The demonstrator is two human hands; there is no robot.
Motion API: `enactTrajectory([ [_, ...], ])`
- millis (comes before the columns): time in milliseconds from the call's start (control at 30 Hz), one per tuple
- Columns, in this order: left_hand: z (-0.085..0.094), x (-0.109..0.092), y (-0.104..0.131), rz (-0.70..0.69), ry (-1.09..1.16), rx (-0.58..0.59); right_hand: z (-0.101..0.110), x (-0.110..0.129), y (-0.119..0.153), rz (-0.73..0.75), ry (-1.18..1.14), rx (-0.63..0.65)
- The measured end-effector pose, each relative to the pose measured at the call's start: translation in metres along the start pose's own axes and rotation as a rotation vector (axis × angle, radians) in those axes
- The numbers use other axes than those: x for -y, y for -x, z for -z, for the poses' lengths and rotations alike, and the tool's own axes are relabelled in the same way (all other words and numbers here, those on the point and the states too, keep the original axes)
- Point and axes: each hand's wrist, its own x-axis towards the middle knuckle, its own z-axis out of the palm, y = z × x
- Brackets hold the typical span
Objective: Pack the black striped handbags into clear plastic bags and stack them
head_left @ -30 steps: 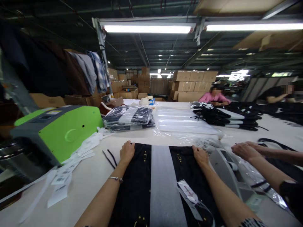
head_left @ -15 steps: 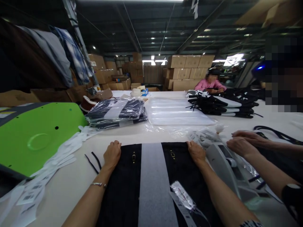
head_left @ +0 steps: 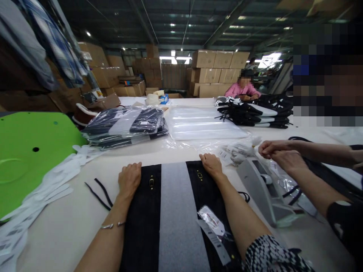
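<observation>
A black fabric piece with a wide grey centre stripe [head_left: 177, 211] lies flat before me, with ties showing beside it. Two small brass-coloured buckles [head_left: 151, 183] sit near its far edge. My left hand [head_left: 129, 179] is closed on the far left corner, a bracelet on its wrist. At the far right corner my right hand [head_left: 212, 165] grips the edge, fingers curled. A tag in a clear plastic sleeve [head_left: 212, 221] and a printed paper strip [head_left: 214, 241] rest on the right part of the fabric. Black ties [head_left: 99, 192] stick out on the left.
Bagged folded goods [head_left: 127, 126] and clear plastic bags [head_left: 204, 122] lie beyond the fabric. White label strips [head_left: 48, 196] and a green panel [head_left: 36, 162] are left. A grey dispenser [head_left: 259, 189] and a co-worker's hands [head_left: 279, 153] are right. Black goods [head_left: 255, 113] are stacked farther back.
The view has shifted, so the surroundings sit farther left and higher. Both my hands still hold the fabric's far corners; its far edge appears slightly higher and left.
</observation>
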Motion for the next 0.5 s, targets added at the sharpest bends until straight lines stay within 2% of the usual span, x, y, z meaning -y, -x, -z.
enactTrajectory([
  [200,-0.014,0.018,-0.032,0.028,0.009,0.095,-0.017,-0.019,-0.025,-0.015,-0.028,0.077],
  [300,-0.019,0.020,-0.046,0.055,0.009,0.140,-0.021,-0.023,-0.034,-0.067,-0.042,0.061],
  [500,-0.014,0.014,-0.049,0.019,-0.023,0.076,-0.025,-0.019,-0.027,-0.117,-0.041,-0.042],
])
